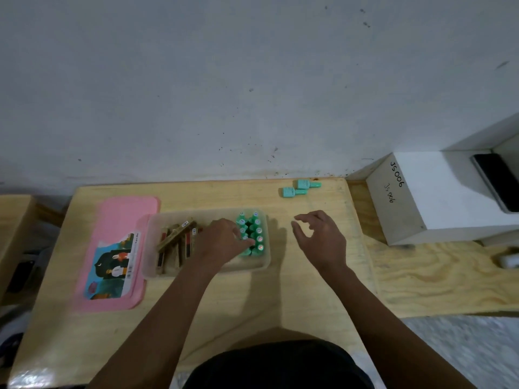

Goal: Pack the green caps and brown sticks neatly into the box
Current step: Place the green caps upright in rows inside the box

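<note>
A: The box [207,272], a clear plastic tub, sits on the wooden surface [252,299] under the left hand [224,240] and well to the left of the right hand [323,240]. Just beyond the box's far-left side, away from both hands, lies a pink lid [118,220] with a printed label.

B: And past the right hand?

A: A white carton [429,197] marked "JS006" stands off to its right, with a dark phone [497,183] lying on top.

B: What is in the box?

A: The brown sticks [174,242] lie in a loose heap to the left of the left hand, some crossing each other. The green caps [254,234] stand upright in two rows at that hand's fingertips, in the box's right end.

B: The hands themselves?

A: The left one reaches into the box with fingers bent down onto the caps nearest the person; I cannot tell whether it pinches one or only presses. The right one hovers above the surface, fingers loosely curled and apart, grasping nothing.

B: Anything outside the box?

A: Three loose green caps [302,187] lie on their sides beyond the right hand, near the far edge of the surface.
</note>
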